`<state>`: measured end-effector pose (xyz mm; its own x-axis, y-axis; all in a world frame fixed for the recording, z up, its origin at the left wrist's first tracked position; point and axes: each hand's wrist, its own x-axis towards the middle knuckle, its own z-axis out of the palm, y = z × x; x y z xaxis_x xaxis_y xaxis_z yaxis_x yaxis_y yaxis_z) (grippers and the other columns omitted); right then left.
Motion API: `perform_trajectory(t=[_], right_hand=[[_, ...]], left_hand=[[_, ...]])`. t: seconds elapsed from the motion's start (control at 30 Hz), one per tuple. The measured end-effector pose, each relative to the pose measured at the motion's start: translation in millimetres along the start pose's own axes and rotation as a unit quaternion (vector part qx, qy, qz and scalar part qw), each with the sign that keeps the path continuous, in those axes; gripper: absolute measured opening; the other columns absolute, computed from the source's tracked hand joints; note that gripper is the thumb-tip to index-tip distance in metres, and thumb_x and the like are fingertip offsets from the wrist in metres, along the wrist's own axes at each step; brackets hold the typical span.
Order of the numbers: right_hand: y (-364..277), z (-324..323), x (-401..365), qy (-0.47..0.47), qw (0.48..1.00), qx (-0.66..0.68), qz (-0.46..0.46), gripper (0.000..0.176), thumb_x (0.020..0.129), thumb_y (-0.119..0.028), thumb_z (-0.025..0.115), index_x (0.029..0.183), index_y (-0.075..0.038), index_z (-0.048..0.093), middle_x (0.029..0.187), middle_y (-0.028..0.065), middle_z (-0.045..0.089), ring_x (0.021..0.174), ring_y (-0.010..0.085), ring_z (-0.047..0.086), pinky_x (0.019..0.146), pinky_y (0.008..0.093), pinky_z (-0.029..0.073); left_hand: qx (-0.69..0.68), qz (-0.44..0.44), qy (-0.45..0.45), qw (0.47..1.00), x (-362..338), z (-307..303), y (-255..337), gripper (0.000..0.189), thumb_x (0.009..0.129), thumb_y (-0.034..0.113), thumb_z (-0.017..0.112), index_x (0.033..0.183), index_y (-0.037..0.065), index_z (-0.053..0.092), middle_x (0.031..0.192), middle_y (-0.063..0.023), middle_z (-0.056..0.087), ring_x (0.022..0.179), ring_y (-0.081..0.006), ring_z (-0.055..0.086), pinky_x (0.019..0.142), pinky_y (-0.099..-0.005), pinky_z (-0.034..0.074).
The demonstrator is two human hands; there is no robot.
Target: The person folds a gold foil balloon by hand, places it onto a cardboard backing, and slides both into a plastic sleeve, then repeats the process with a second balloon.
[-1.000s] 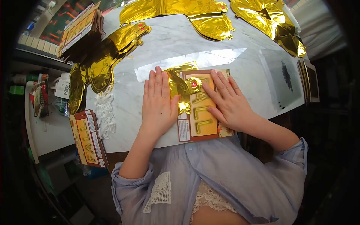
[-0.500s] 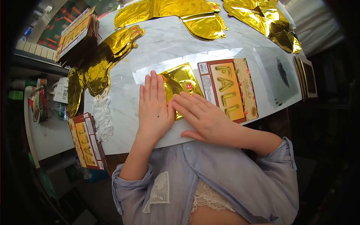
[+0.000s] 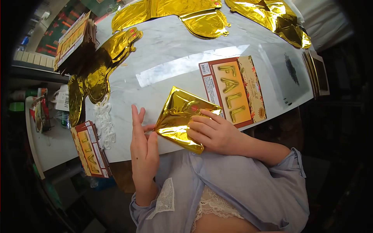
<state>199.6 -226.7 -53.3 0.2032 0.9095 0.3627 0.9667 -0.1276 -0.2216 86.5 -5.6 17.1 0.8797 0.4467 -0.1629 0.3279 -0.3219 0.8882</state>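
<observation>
A folded gold foil balloon lies turned cornerwise at the front of the table, its near corner reaching over the edge. My right hand grips its right side, fingers curled on top and the thumb hidden. Part of a red mark shows on the foil by those fingertips. At the left corner of the foil is my left hand, held on edge with its fingers stretched out and apart; one fingertip is right at that corner. Just beyond my right hand lies a printed "FALL" card sleeve.
Gold foil balloons lie along the far side and the left of the marble-patterned table. White cords are heaped at left. Stacks of "FALL" packaging stand at left, and a clear plastic sheet lies right.
The folded foil has come toward me and turned cornerwise. My right hand has gone from lying flat to gripping it. My left hand has moved off its top, left and nearer me.
</observation>
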Motion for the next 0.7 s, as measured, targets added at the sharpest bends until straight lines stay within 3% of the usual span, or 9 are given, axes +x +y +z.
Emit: perform_trajectory(t=[0.1,0.2,0.23,0.33,0.37,0.43,0.5,0.57,0.7], right_hand=[[4.7,-14.2,-0.4,0.056,0.981,0.186,0.021,0.033,0.090,-0.022,0.076,0.119,-0.008,0.072,0.117,0.0086,0.072,0.116,0.0259,0.071,0.114,0.0536,0.050],[10.9,-32.8,1.9,0.116,0.910,0.387,0.089,0.028,0.096,-0.016,0.072,0.121,-0.004,0.073,0.115,0.0114,0.075,0.115,0.0304,0.072,0.113,0.0525,0.049],[8.8,-31.7,2.8,0.156,0.872,0.445,0.132,0.027,0.105,-0.020,0.065,0.121,-0.001,0.073,0.113,0.0102,0.075,0.109,0.0231,0.073,0.104,0.0423,0.054],[0.5,-36.8,6.3,0.191,0.703,0.621,0.290,0.043,0.114,-0.036,0.056,0.100,0.002,0.072,0.081,-0.0064,0.060,0.075,0.0000,0.049,0.063,0.0216,0.040],[2.9,-37.7,7.5,0.193,0.704,0.620,0.289,0.043,0.114,-0.036,0.056,0.100,0.002,0.072,0.081,-0.0064,0.060,0.075,0.0000,0.049,0.063,0.0216,0.040],[7.6,-39.4,9.8,0.159,0.650,0.672,0.318,0.046,0.113,-0.040,0.056,0.094,-0.001,0.072,0.076,-0.0098,0.053,0.071,-0.0004,0.044,0.058,0.0219,0.036],[3.1,-40.4,19.2,0.156,0.641,0.684,0.311,0.045,0.112,-0.042,0.058,0.102,-0.001,0.071,0.083,-0.0077,0.060,0.077,-0.0001,0.050,0.066,0.0205,0.042],[-17.2,-52.4,52.7,0.322,0.515,0.667,0.431,0.037,0.112,-0.036,0.059,0.114,0.000,0.067,0.096,-0.0048,0.065,0.090,0.0000,0.056,0.078,0.0191,0.046],[-3.0,-28.9,20.4,0.274,0.580,0.680,0.356,0.030,0.113,-0.026,0.059,0.128,0.000,0.061,0.111,-0.0021,0.067,0.103,0.0015,0.058,0.091,0.0196,0.047]], left_hand=[[0.048,0.038,-0.095,0.994,-0.7,-28.1,-16.8,0.078,0.098,0.015,0.055,0.168,0.000,0.025,0.165,-0.0272,0.040,0.133,-0.0334,0.057,0.113,-0.0439,0.044],[0.003,0.231,-0.122,0.965,10.8,-26.4,-27.7,0.074,0.093,0.025,0.073,0.158,0.001,0.047,0.169,-0.0277,0.034,0.155,-0.0390,0.038,0.126,-0.0486,0.026],[-0.069,0.283,-0.139,0.946,11.6,-20.2,-26.3,0.072,0.091,0.028,0.079,0.153,0.001,0.055,0.169,-0.0280,0.034,0.160,-0.0406,0.030,0.129,-0.0511,0.020],[-0.161,0.275,-0.094,0.943,15.5,1.5,-31.1,0.058,0.090,0.028,0.083,0.137,-0.001,0.066,0.146,-0.0295,0.062,0.147,-0.0404,0.052,0.128,-0.0575,0.021],[-0.261,0.222,-0.043,0.939,10.8,14.5,-25.2,0.040,0.097,0.018,0.077,0.129,-0.005,0.068,0.129,-0.0217,0.073,0.124,-0.0289,0.069,0.121,-0.0488,0.038],[-0.368,0.127,-0.008,0.921,2.2,23.7,-20.2,0.025,0.104,0.009,0.068,0.123,-0.007,0.068,0.116,-0.0120,0.075,0.105,-0.0154,0.069,0.104,-0.0339,0.049],[-0.391,0.103,0.028,0.914,4.9,36.2,-7.9,0.021,0.108,0.007,0.063,0.123,-0.006,0.066,0.111,-0.0069,0.072,0.099,-0.0098,0.065,0.092,-0.0245,0.050],[-0.433,0.079,0.008,0.898,5.1,38.6,-8.6,0.023,0.108,0.008,0.063,0.126,-0.006,0.065,0.115,-0.0075,0.072,0.103,-0.0094,0.065,0.094,-0.0246,0.050],[-0.425,0.072,0.035,0.901,8.4,43.0,-11.3,0.023,0.108,0.009,0.063,0.125,-0.005,0.066,0.115,-0.0066,0.072,0.103,-0.0091,0.064,0.094,-0.0245,0.049]])
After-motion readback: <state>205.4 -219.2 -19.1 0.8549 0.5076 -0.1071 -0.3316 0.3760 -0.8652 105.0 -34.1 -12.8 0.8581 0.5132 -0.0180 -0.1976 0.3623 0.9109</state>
